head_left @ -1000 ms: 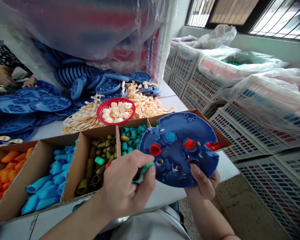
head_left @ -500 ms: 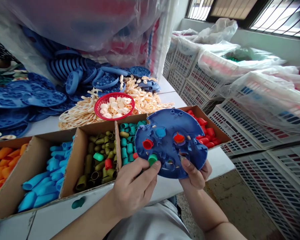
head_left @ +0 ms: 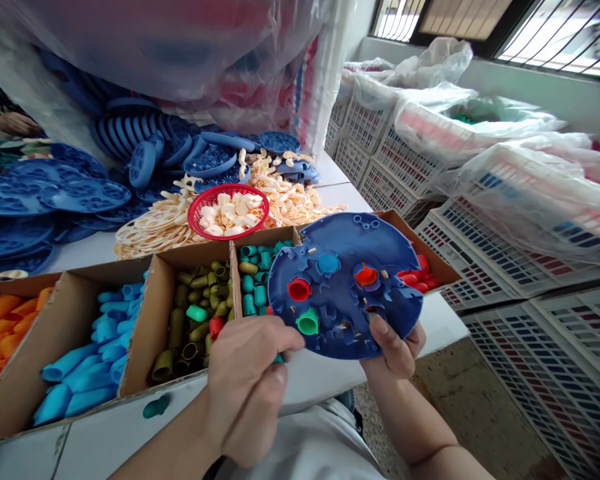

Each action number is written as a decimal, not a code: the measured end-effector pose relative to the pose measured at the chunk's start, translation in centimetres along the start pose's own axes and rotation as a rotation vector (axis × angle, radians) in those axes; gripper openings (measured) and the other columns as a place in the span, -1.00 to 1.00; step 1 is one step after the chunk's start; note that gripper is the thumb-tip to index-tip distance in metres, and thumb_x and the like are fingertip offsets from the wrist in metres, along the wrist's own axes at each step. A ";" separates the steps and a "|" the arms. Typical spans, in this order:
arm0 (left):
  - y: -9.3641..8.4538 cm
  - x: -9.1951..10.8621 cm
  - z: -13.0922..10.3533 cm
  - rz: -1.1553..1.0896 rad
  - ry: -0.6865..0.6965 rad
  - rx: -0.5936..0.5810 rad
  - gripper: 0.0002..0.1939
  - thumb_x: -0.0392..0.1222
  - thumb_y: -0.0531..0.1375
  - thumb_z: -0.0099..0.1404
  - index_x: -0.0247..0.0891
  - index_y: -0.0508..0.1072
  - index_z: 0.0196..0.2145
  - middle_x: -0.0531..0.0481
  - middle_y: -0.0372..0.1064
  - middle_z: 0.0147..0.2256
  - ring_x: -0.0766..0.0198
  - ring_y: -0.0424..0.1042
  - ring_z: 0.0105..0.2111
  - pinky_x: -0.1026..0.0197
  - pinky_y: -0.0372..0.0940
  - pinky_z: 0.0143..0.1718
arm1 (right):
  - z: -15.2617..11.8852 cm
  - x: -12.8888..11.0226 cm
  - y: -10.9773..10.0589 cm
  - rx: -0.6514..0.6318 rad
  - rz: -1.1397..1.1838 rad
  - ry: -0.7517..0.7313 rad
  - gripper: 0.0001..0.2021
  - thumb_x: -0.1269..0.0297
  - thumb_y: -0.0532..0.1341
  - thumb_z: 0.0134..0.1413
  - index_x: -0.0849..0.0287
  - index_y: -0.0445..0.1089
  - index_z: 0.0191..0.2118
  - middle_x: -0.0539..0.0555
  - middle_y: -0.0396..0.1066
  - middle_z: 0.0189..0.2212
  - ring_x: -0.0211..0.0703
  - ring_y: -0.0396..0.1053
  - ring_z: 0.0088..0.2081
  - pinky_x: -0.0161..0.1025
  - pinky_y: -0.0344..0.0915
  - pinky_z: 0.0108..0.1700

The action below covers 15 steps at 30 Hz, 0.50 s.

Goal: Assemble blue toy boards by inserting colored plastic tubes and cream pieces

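My right hand (head_left: 397,347) grips a dark blue round plastic plate (head_left: 343,247) by its lower right edge, thumb over the near face. Caps sit in the plate: a red cap (head_left: 299,289), a bright green cap (head_left: 308,322), a light blue cap (head_left: 328,264) and an orange-red cap (head_left: 365,275). Left of the plate, my left hand (head_left: 253,387) is closed, its forefinger pointing at the plate's lower left edge. A bit of a teal cap (head_left: 279,359) shows between its fingers; the rest is hidden.
A divided cardboard box (head_left: 137,333) holds orange, blue, olive, teal and red caps. Behind it stand a red basket (head_left: 193,217) of cream parts and piles of blue plates (head_left: 85,197). Bagged plastic crates (head_left: 500,247) are stacked at right. Another person's hand (head_left: 17,125) shows far left.
My left hand has let go of the green cap, which stays in the plate, and drawn back left and down with a teal cap. The plate has shifted slightly right.
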<state>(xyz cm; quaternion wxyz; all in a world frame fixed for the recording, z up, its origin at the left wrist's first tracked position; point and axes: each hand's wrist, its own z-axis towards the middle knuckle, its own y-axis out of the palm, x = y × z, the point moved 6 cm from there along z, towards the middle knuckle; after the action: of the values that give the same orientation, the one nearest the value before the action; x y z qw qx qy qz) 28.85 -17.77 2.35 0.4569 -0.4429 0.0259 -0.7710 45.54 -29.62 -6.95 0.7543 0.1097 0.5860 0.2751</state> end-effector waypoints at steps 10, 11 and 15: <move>4.7 2.1 -0.7 0.334 0.391 -0.082 -0.84 -0.47 0.22 0.38 -0.40 0.54 -0.11 -0.18 0.54 -0.24 0.14 0.46 -0.31 0.09 0.36 -0.27 | -0.5 -0.1 0.1 -0.125 -0.056 0.013 -0.62 0.07 0.56 -0.12 0.03 0.67 -0.13 0.03 0.60 -0.40 -0.06 0.52 -0.45 -0.18 0.49 -0.41; 4.9 2.0 -0.8 0.358 0.386 -0.109 -0.82 -0.46 0.23 0.37 -0.39 0.54 -0.10 -0.17 0.54 -0.23 0.13 0.45 -0.30 0.07 0.35 -0.27 | -0.5 -0.1 0.0 -0.132 -0.075 0.004 -0.65 0.06 0.56 -0.13 0.05 0.67 -0.18 0.03 0.59 -0.41 -0.05 0.51 -0.45 -0.17 0.50 -0.41; 3.2 2.6 -0.2 0.372 0.376 -0.139 -0.79 -0.28 0.25 0.41 -0.32 0.51 -0.01 -0.17 0.51 -0.15 0.09 0.43 -0.21 0.02 0.34 -0.19 | -0.9 -0.1 -0.1 -0.190 -0.111 0.002 -0.74 0.05 0.50 -0.02 0.05 0.65 -0.22 0.01 0.59 -0.39 -0.07 0.51 -0.44 -0.16 0.51 -0.38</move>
<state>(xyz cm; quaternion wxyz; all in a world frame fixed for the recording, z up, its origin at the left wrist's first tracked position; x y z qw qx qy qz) 30.44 -21.61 2.54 0.5464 -0.3100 0.2441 -0.7387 44.67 -29.93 -7.21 0.7748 0.0047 0.5630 0.2874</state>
